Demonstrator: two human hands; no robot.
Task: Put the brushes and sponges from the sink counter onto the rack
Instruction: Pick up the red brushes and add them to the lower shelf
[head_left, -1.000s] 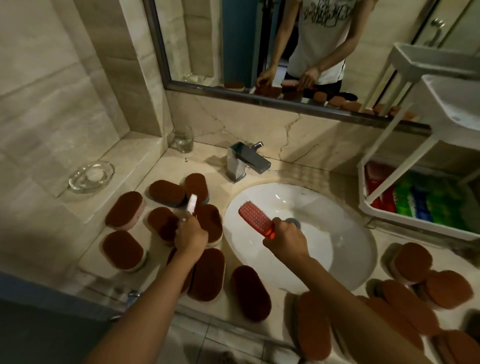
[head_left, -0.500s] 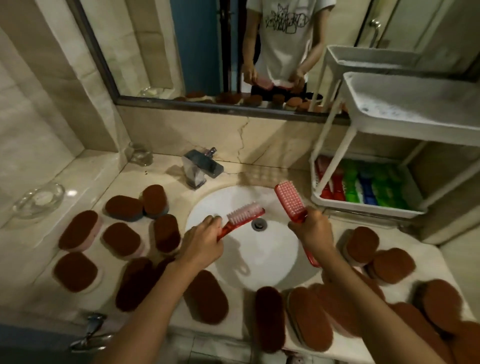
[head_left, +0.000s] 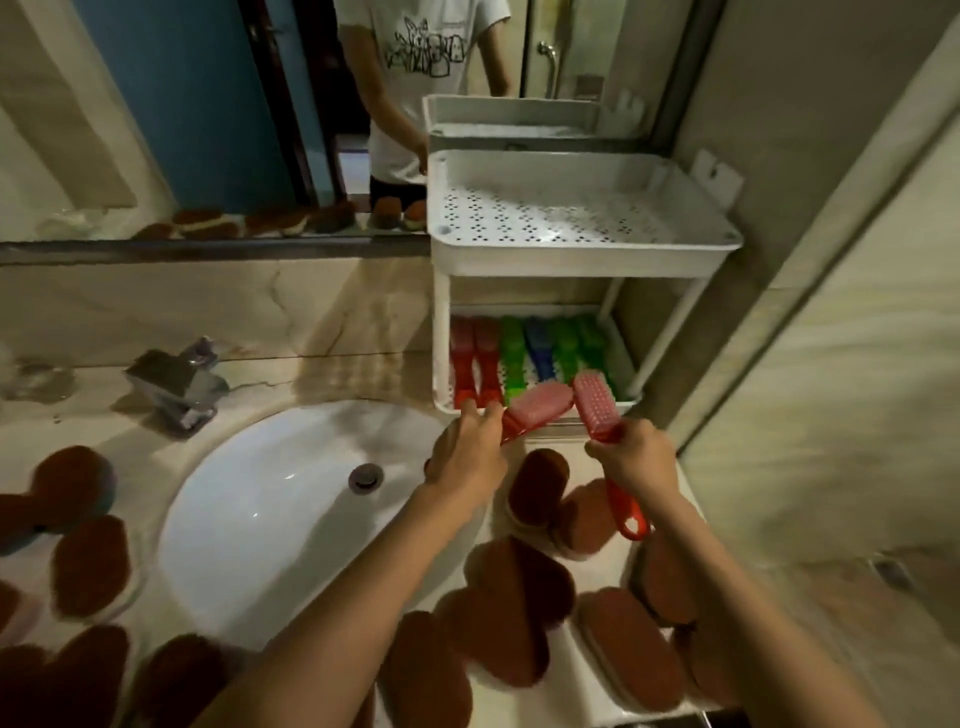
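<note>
Head view: left of the sink (head_left: 249, 519), brown oval sponges (head_left: 88, 564) lie on the desk (head_left: 322, 379), some of them overlapping. Behind the sink's left rim stands a chrome faucet (head_left: 176, 387). Over the sink's far right rim, the left hand (head_left: 470, 457) has its fingers curled round the handle of a red brush (head_left: 535, 410), whose pale bristle head points right, away from the sink. Further right of the sink, the right hand (head_left: 631, 460) grips a second red brush (head_left: 597, 402) at mid-handle, with the head tilted up and the handle end sticking out below the hand. The two brush heads almost touch. Right of and behind the sink stands a white two-tier rack (head_left: 571, 260). Both held heads are at the front edge of its lower tier, where red, green and blue brushes (head_left: 514, 358) lie side by side. Further sponges (head_left: 535, 486) lie on the desk right of the sink and along its near rim.
</note>
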